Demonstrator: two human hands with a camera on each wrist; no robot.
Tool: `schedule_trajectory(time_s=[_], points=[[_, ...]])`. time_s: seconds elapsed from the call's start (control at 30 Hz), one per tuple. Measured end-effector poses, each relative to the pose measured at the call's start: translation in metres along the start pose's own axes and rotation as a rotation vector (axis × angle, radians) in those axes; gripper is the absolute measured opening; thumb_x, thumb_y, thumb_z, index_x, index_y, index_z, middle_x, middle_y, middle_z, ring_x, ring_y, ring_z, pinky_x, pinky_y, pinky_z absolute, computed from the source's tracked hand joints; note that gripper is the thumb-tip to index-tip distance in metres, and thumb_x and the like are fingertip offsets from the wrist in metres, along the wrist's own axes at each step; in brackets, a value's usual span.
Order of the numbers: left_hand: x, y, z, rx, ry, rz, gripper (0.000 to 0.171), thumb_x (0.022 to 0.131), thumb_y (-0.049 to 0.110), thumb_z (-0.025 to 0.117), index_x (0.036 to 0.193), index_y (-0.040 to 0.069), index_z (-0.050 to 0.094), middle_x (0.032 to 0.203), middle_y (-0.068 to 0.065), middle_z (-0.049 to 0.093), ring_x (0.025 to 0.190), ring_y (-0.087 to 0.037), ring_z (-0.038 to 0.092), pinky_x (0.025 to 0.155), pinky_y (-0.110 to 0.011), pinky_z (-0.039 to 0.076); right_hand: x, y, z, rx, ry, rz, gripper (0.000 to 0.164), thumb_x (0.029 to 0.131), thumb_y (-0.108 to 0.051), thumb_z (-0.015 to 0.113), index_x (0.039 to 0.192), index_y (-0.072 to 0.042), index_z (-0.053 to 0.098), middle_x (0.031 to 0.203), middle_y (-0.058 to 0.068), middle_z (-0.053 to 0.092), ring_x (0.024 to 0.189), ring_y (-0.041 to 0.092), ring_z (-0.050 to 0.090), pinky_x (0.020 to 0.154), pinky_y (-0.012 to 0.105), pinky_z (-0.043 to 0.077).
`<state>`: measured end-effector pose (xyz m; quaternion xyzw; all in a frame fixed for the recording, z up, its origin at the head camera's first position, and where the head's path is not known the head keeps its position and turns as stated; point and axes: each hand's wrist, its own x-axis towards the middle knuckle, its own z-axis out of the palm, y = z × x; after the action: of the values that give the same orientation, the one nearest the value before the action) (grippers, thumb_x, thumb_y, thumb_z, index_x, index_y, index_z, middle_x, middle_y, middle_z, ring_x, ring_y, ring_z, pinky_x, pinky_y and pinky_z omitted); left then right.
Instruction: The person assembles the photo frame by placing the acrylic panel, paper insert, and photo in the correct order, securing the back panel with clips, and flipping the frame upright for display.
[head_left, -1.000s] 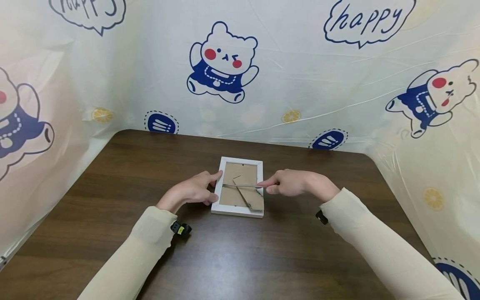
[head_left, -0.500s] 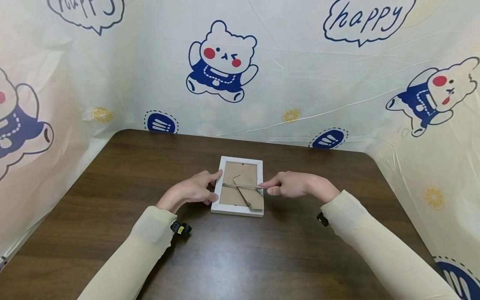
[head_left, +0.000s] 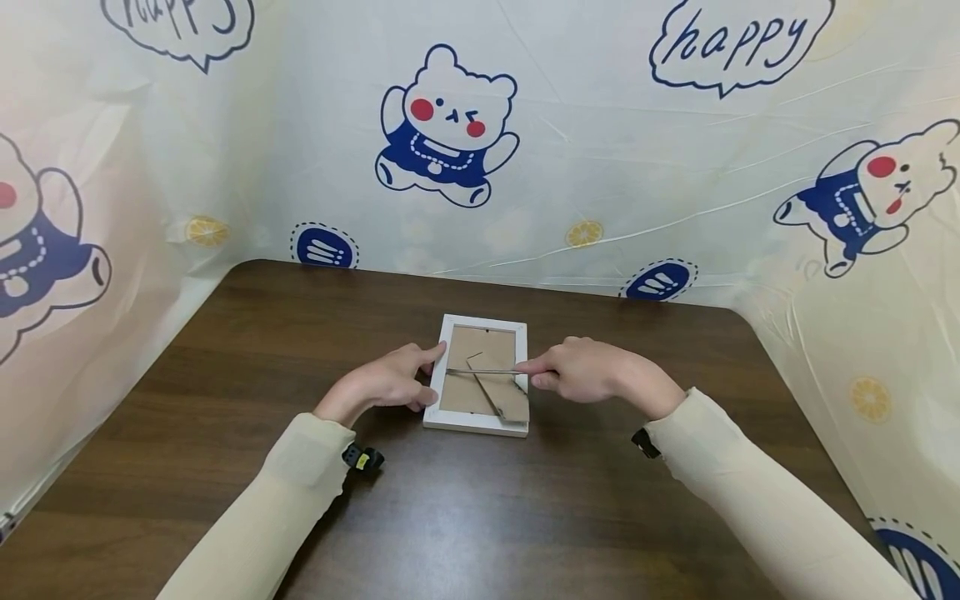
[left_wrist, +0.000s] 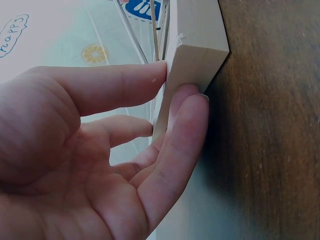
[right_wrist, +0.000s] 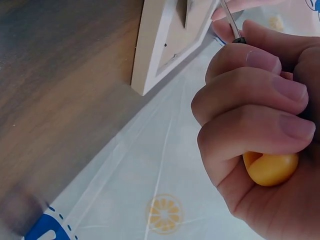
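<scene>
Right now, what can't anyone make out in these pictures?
Front of the white frame: head view, turned down against the table.
Tip of the tool: head view, too small to tell its shape.
Most of the yellow handle: right wrist view, wrapped by the right hand.
Top of the left speech bubble: head view, cut off by the upper edge.

So the head cam sits up high, looking forward and down across the dark brown wood-grain table [head_left: 450, 517], far enough back to fit both cream fabric sleeves [head_left: 255, 500]. Left wrist cam is super close on the palm side of the left grip [left_wrist: 100, 145], rolled so the table runs down the right edge. Right wrist one's just as tight on the right grip [right_wrist: 255, 110], table at upper left. All three catch the white rectangular wooden frame with a tan back [head_left: 465, 390].
</scene>
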<state>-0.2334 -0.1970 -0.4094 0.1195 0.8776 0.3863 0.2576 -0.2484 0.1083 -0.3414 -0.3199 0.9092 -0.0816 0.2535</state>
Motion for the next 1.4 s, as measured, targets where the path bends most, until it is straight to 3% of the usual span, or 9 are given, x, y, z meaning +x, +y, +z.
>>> schedule_trajectory(time_s=[0.2,0.4,0.53,0.6,0.77,0.83,0.97,1.17,1.4], points=[[0.003,-0.001,0.001,0.008,0.001,-0.015,0.091,0.095,0.0,0.072,0.169,0.007,0.02,0.143,-0.03,0.041,0.079,-0.023,0.07,0.08,-0.032,0.062,-0.001,-0.002,0.0,-0.003,0.007,-0.002,0.041,0.112,-0.025,0.056,0.152,-0.026,0.06,0.125,0.006,0.074,0.067,0.014,0.042,0.081,0.039,0.048],[0.002,0.001,0.001,0.008,0.0,-0.023,0.09,0.095,0.001,0.072,0.169,0.008,0.02,0.143,-0.029,0.041,0.081,-0.023,0.07,0.081,-0.033,0.062,-0.003,-0.002,0.0,0.007,0.008,-0.001,0.041,0.112,-0.024,0.056,0.153,-0.025,0.06,0.105,0.008,0.073,0.064,0.014,0.035,0.076,0.037,0.047],[0.002,0.0,0.001,0.005,-0.002,-0.023,0.09,0.096,0.0,0.072,0.169,0.008,0.02,0.144,-0.03,0.041,0.081,-0.023,0.07,0.081,-0.034,0.062,-0.004,-0.002,-0.001,0.011,0.016,-0.007,0.041,0.112,-0.024,0.056,0.153,-0.025,0.06,0.114,0.005,0.074,0.063,0.014,0.035,0.072,0.035,0.047],[0.002,0.0,0.002,0.008,-0.002,-0.022,0.09,0.096,0.001,0.072,0.169,0.008,0.021,0.143,-0.03,0.041,0.081,-0.023,0.07,0.081,-0.034,0.062,-0.004,-0.002,0.0,0.02,0.012,-0.004,0.041,0.112,-0.024,0.056,0.153,-0.025,0.06,0.098,0.003,0.071,0.061,0.014,0.032,0.067,0.034,0.044],[0.003,-0.001,0.002,0.006,-0.003,-0.022,0.091,0.095,0.001,0.072,0.169,0.008,0.02,0.143,-0.029,0.041,0.081,-0.023,0.07,0.081,-0.034,0.062,-0.004,-0.001,0.002,0.04,0.011,0.017,0.041,0.111,-0.024,0.057,0.152,-0.025,0.06,0.106,0.002,0.071,0.062,0.015,0.034,0.063,0.033,0.042],[0.003,-0.001,0.002,0.001,-0.002,-0.024,0.091,0.095,0.0,0.072,0.169,0.009,0.02,0.143,-0.029,0.041,0.081,-0.023,0.07,0.081,-0.034,0.062,-0.004,0.0,0.003,0.042,0.012,0.023,0.041,0.111,-0.024,0.057,0.152,-0.025,0.06,0.129,0.005,0.07,0.072,0.015,0.045,0.07,0.035,0.046],[0.004,0.0,0.003,-0.007,-0.007,-0.024,0.091,0.095,0.0,0.073,0.169,0.009,0.02,0.144,-0.029,0.04,0.084,-0.023,0.071,0.083,-0.034,0.063,-0.004,0.004,0.006,0.057,0.002,0.032,0.041,0.111,-0.025,0.057,0.152,-0.026,0.06,0.149,0.008,0.062,0.098,0.021,0.06,0.086,0.041,0.049],[0.004,0.002,0.002,0.007,-0.014,-0.028,0.091,0.096,0.002,0.073,0.169,0.01,0.02,0.146,-0.029,0.041,0.083,-0.023,0.071,0.085,-0.034,0.062,-0.005,0.011,0.011,0.084,-0.004,0.034,0.043,0.112,-0.026,0.056,0.154,-0.024,0.057,0.153,0.01,0.058,0.136,0.026,0.059,0.116,0.056,0.046],[0.003,0.002,0.0,0.017,-0.009,-0.033,0.09,0.097,0.003,0.072,0.169,0.011,0.02,0.145,-0.028,0.042,0.082,-0.022,0.071,0.085,-0.033,0.06,-0.004,0.013,0.015,0.12,-0.01,0.032,0.044,0.112,-0.025,0.056,0.156,-0.023,0.056,0.155,0.012,0.056,0.145,0.034,0.052,0.119,0.058,0.041]])
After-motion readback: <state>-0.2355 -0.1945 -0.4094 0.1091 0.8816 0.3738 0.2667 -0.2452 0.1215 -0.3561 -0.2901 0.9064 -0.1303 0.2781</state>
